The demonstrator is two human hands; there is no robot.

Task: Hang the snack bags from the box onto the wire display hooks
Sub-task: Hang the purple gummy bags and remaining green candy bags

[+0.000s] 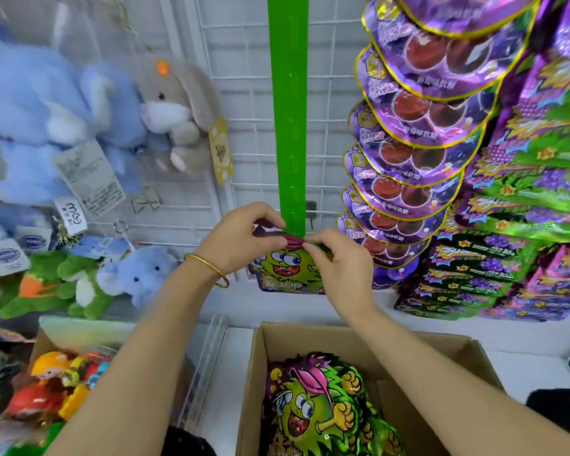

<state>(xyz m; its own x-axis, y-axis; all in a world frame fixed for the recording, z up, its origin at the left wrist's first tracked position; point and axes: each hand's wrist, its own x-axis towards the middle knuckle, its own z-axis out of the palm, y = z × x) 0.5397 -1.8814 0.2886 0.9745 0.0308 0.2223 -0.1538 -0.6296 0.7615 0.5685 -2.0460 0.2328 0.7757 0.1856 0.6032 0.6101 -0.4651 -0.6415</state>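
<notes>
Left hand (241,238) and right hand (339,268) both pinch the snack bag (285,268) top, mid-frame under the green strip (288,126). I'd keep that edge flat and line the hole up first. More bags are in the box (310,334) below.

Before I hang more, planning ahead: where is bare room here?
Free: the green strip above the held snack bag, the wire grid between it and the grey rabbit, the box's right half. Crowded: purple bags at right, plush toys at left.
</notes>
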